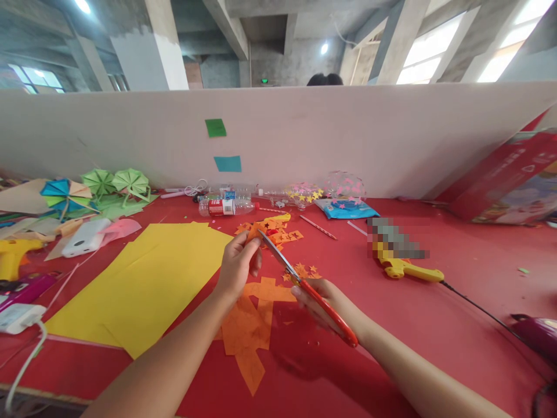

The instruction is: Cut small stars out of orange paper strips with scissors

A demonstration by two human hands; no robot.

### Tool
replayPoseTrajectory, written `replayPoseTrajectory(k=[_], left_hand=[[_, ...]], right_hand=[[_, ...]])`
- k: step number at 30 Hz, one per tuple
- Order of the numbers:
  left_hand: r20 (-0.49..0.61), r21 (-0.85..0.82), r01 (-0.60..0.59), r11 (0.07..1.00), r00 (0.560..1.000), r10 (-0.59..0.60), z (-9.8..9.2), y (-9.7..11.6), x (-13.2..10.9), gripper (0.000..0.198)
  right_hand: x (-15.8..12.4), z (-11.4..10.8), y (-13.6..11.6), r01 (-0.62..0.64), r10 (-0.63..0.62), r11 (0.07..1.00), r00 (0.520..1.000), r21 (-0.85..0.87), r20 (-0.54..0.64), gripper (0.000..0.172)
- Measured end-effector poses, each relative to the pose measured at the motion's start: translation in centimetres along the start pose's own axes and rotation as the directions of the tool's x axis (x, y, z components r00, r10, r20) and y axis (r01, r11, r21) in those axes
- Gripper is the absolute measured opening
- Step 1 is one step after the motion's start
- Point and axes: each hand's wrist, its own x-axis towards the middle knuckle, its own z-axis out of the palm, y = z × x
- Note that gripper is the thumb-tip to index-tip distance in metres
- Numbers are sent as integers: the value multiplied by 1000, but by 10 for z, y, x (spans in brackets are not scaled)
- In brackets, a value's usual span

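Note:
My left hand pinches a small piece of orange paper above the red table. My right hand grips red-handled scissors. Their blades point up and left, with the tips at the orange piece. Under my hands lies a cut orange sheet with ragged edges. Small orange star cut-outs lie scattered beside the blades, and more orange scraps sit just beyond my left hand.
Large yellow sheets lie to the left. Folded paper fans, a plastic bottle and star-filled balloons stand along the white partition. A yellow glue gun with its cord lies right, a red box behind it.

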Motion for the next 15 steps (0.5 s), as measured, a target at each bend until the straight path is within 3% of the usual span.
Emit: replayPoseTrajectory(k=[15], left_hand=[[6,-21,-9,1000,1000,9,-1,-3,1,17]], right_hand=[[1,0,1,-44,43,999,999,29,4,52]])
